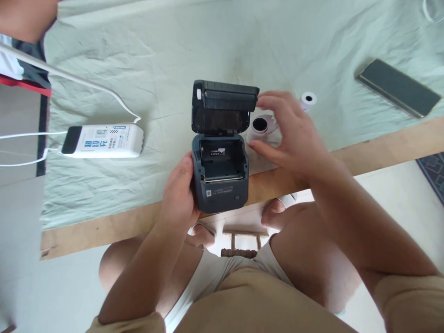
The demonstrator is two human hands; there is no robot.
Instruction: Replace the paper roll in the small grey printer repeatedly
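Observation:
A dark label printer (pixel 221 199) is tilted up over the table's front edge, its lid (pixel 225 106) swung back and its paper bay (pixel 222 159) exposed. My left hand (pixel 178 189) grips the printer along its left side. My right hand (pixel 294 129) is spread, thumb and fingers apart, with its fingertips by the lid's right edge; whether they touch it I cannot tell. Between that thumb and forefinger, a white paper roll (pixel 255 134) with a dark core stands on the cloth. Another, smaller paper roll (pixel 305 102) lies just beyond my right hand.
A pale green cloth (pixel 166 60) covers the table, whose wooden front edge (pixel 104 231) shows. At left sits a white power strip (pixel 111 141) with cables. A phone (pixel 398 88) lies at right. Part of another person (pixel 27 18) appears at upper left.

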